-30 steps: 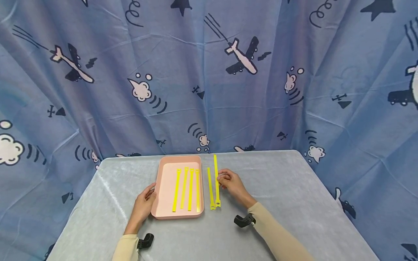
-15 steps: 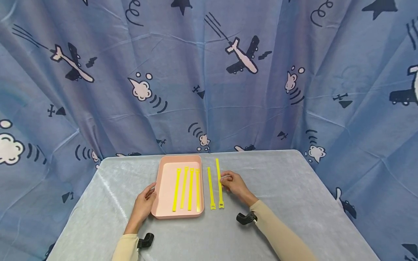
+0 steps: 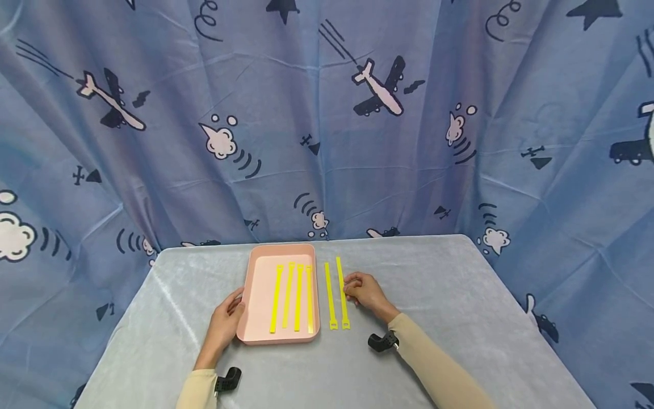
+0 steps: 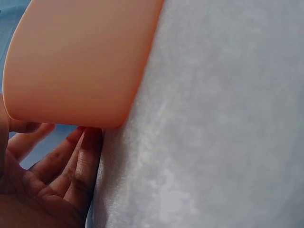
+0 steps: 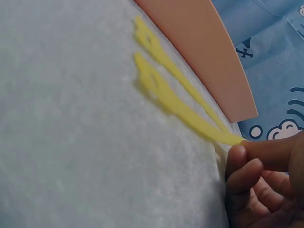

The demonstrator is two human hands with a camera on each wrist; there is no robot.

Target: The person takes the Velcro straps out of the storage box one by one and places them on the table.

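My right hand (image 3: 367,291) pinches a yellow cable tie (image 3: 342,295) between thumb and fingers. In the right wrist view the slotted head of this cable tie (image 5: 159,90) points away from the fingers. A second yellow cable tie (image 3: 330,295) lies parallel on its left, a small gap between them. Left of both stands a pink tray (image 3: 255,335), in which several more yellow cable ties (image 3: 298,301) lie side by side, slotted ends to the back. My left hand (image 3: 223,322) touches the tray's left side with fairly straight fingers, as the left wrist view also shows.
A grey cloth (image 3: 449,318) covers the table, whose back edge (image 3: 409,237) runs just behind the tray. Behind it hangs a blue curtain (image 3: 286,102) printed with planes and clouds. Each wrist wears a black camera (image 3: 383,342).
My right hand has moved the held cable tie slightly right, then toward me, lowering it beside the other loose one. The left hand and the tray have stayed in place.
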